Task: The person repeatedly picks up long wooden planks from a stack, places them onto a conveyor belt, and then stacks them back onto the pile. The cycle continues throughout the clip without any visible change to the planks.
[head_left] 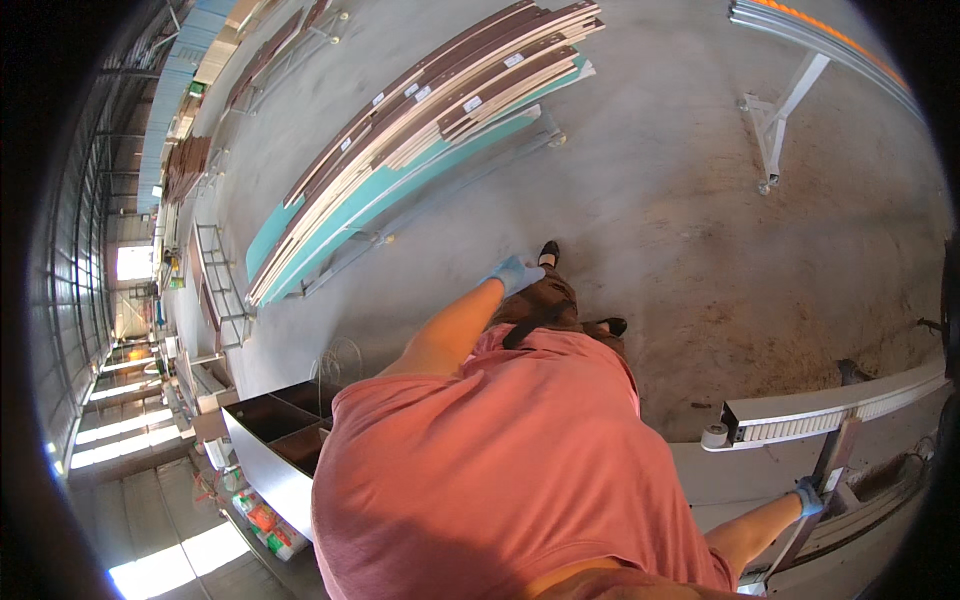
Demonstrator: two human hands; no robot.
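My left hand, in a light blue glove, hangs beside my thigh with its fingers loosely extended and nothing visible in it. Stretched out to the lower right, my right hand, gloved in blue too, grips the edge of a long dark brown board. A small pale label sits on the board near that hand. The board's far end lies against a white roller conveyor, and its near part runs down past my forearm. My right fingertips are partly hidden at the board's edge.
Brown and teal boards lie stacked on a wheeled rack ahead to the left. A white-legged stand with metal rails is at the upper right. An open compartment box and a wire fan cage stand at my left. Dirt marks the floor.
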